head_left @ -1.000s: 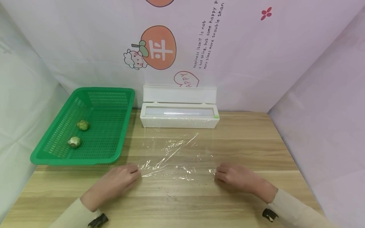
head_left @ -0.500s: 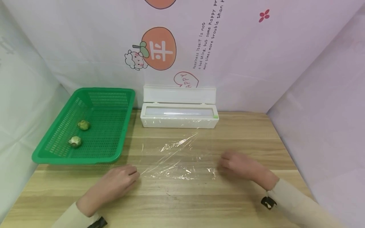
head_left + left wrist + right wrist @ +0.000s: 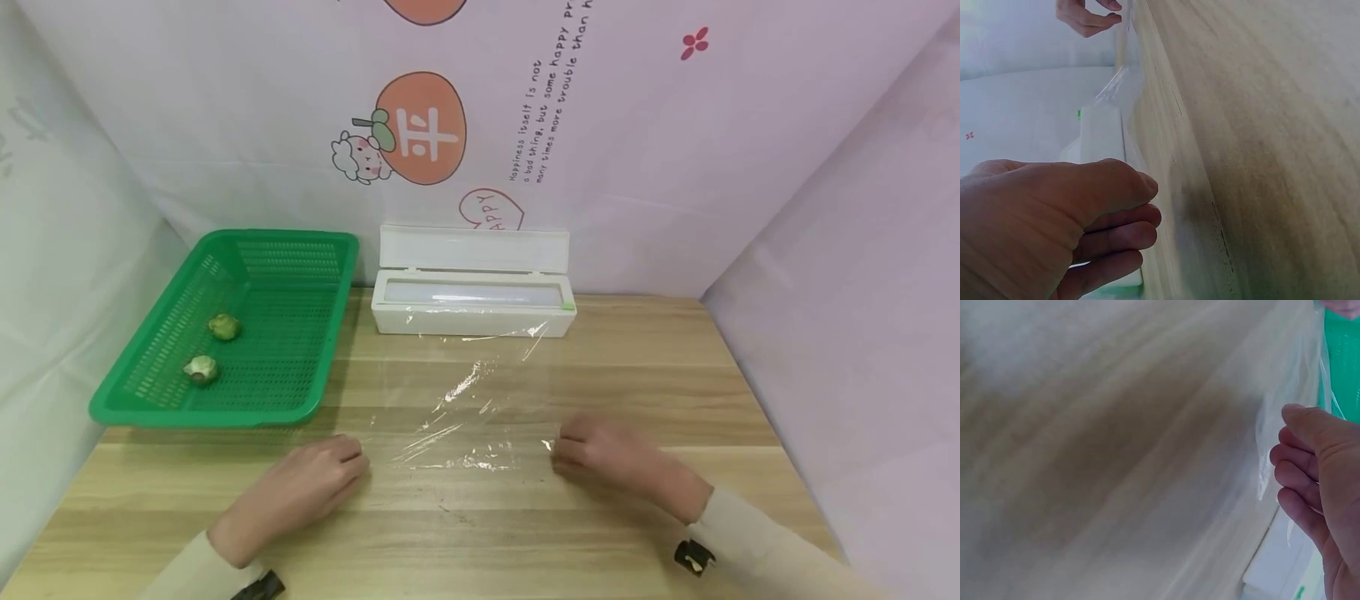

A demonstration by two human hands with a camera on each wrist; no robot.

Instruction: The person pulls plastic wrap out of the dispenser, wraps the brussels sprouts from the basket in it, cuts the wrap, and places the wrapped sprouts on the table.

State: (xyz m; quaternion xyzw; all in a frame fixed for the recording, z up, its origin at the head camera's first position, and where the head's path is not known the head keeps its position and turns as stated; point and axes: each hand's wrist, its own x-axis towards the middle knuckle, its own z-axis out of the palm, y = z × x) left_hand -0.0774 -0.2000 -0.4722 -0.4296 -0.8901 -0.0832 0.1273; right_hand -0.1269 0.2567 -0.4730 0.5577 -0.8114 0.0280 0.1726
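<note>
- On the backdrop [image 3: 637, 125], black print is reading "Happiness itself is not a bad thing, but some happy…"; a red heart is showing "APPY".
- My left hand [image 3: 300, 483] and right hand [image 3: 622, 458] are pinching the clear film [image 3: 465, 392], thumbs curling toward fingers; the wrist views are showing this, while the head view is hiding my thumbs.
- The film is spanning between my hands, running back to the white box [image 3: 472, 322].
- That box, lid open, is holding a roll [image 3: 472, 294].
- Only the head view is showing two small greenish vegetables [image 3: 224, 327] sitting in the green basket [image 3: 210, 418].
</note>
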